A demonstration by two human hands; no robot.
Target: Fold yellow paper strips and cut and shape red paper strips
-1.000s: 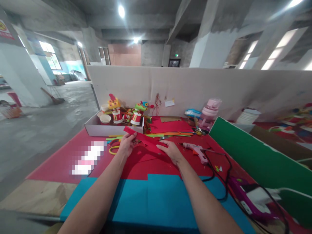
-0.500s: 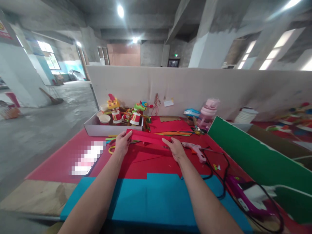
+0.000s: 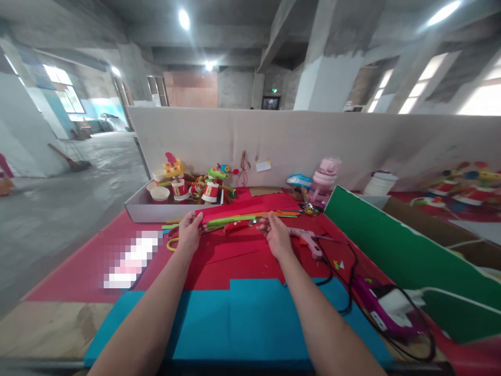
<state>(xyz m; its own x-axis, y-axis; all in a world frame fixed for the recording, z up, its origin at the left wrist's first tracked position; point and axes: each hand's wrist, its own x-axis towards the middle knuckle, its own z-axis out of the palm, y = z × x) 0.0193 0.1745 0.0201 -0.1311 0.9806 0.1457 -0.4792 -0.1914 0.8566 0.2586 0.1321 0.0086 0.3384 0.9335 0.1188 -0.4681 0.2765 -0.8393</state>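
Observation:
My left hand (image 3: 190, 230) is above the red sheets, beside the yellow-handled scissors (image 3: 173, 243); its fingers are apart and nothing shows in them. On the other side, my right hand (image 3: 276, 233) has spread fingers, near the pink glue gun (image 3: 309, 243). A red paper piece (image 3: 219, 210) lies beyond the hands, behind green and orange strips (image 3: 235, 219). Between the hands is a red-handled tool (image 3: 236, 226), partly among the strips. Blue board (image 3: 235, 324) lies under my forearms.
A white box (image 3: 156, 212) of paper cups and cup figures stands at back left. A pixelated bright object (image 3: 135, 261) lies at left. Right are a green panel (image 3: 383, 256), a purple power strip (image 3: 385, 310) and black cables. A pink bottle (image 3: 325, 177) stands behind.
The red paper strip has left both hands and now lies farther back, uncovering the strips and red-handled tool. My fingers have opened. The view has shifted slightly right.

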